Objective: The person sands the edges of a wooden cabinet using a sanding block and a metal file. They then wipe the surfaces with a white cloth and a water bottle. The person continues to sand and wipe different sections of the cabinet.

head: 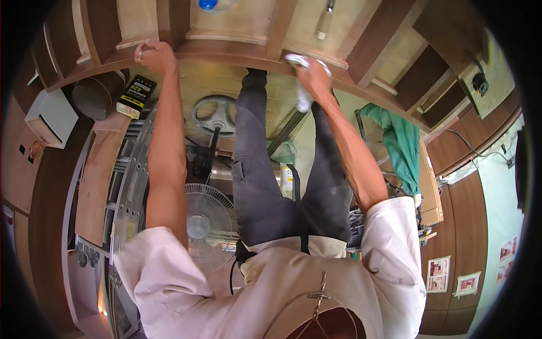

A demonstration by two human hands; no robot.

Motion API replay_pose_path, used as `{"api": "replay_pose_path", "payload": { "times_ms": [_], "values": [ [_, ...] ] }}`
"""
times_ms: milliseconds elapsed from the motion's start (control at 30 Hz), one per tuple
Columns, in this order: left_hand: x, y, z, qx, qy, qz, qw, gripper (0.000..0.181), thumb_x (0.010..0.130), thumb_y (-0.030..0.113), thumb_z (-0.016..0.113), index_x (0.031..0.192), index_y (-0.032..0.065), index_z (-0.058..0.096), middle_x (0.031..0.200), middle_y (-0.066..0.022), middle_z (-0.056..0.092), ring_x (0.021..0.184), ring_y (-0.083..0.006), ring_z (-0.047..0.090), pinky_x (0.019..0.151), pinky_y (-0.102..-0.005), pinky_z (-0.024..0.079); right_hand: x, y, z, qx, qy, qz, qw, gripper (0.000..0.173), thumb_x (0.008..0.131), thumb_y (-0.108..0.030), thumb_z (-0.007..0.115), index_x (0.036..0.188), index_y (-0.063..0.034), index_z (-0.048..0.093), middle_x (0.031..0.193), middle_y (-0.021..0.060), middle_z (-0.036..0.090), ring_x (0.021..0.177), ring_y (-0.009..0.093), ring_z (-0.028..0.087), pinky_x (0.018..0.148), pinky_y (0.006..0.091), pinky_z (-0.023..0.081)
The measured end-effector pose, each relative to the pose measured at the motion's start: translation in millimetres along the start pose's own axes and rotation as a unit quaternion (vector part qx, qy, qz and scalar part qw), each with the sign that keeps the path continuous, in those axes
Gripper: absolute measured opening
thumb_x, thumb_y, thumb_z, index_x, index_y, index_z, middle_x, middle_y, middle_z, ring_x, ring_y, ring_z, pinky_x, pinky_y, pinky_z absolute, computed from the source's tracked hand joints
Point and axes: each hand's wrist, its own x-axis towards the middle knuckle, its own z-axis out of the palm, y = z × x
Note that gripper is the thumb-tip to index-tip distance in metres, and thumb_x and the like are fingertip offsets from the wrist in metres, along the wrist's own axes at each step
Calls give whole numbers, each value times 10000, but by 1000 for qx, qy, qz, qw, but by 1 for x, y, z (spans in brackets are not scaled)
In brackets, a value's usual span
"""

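A brown wood-laminate frame (237,59) with several dividers spans the area before me. On its front edge at the left rests my left hand (156,56), a ring on one finger. Its fingers are curled; whether they grip the edge is hidden. My right hand (315,78) holds a crumpled white cloth (303,99) against the same edge, farther right. Beyond it, inside a compartment, lies a slim handled tool (325,23), perhaps a chisel. A blue cap (207,4), seemingly on a clear bottle, shows at the top edge.
Below the frame at left stand a contact adhesive tin (136,95), an aluminium ladder (134,182) and a wooden board (99,182). A pedestal fan (199,226) and its round base (215,114) are beside my legs. Green fabric (396,140) hangs at right near a cardboard box (430,186).
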Motion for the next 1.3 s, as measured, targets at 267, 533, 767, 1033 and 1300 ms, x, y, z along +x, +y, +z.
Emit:
{"api": "replay_pose_path", "payload": {
  "times_ms": [267, 533, 767, 1033, 1300],
  "values": [
    [-8, 8, 25, 64, -47, -42, 996, 369, 958, 285, 404, 1066, 12, 628, 1100, -129, 677, 1144, -317, 598, 1126, -696, -8, -9, 18, 14, 16, 84, -14, 996, 290, 856, -200, 642, 1095, -48, 703, 1072, 212, 695, 1019, 396, 646, 903, 434, 496],
    [-4, 9, 29, 62, -45, -49, 996, 323, 967, 285, 412, 1070, 50, 608, 1084, -51, 692, 1076, -293, 638, 1129, -683, -46, -18, 47, -26, 39, 40, 42, 998, 315, 864, -193, 666, 1147, -57, 695, 1118, 208, 690, 1061, 386, 647, 935, 416, 504],
    [0, 10, 31, 52, -38, -46, 997, 311, 963, 286, 421, 1089, 70, 605, 1071, -48, 703, 1091, -286, 636, 1136, -674, -46, -10, 27, -15, -3, 36, 26, 999, 313, 863, -222, 670, 1101, -19, 692, 1094, 256, 669, 1020, 429, 635, 873, 448, 507],
    [-3, 10, 30, 49, -26, -45, 997, 340, 965, 302, 406, 1101, 59, 603, 1019, -85, 718, 1083, -316, 637, 1138, -676, -32, 0, 11, -9, 26, -7, 8, 1000, 316, 861, -226, 675, 1121, -47, 692, 1081, 230, 687, 1060, 403, 635, 914, 439, 497],
    [-3, 14, 34, 33, -35, -45, 998, 308, 946, 287, 449, 1061, 56, 616, 1056, -33, 710, 1063, -280, 650, 1119, -690, -53, -1, -10, 25, 39, 30, 65, 997, 341, 851, -222, 689, 1122, -15, 686, 1048, 233, 705, 996, 403, 666, 889, 446, 507]
  ]
}}
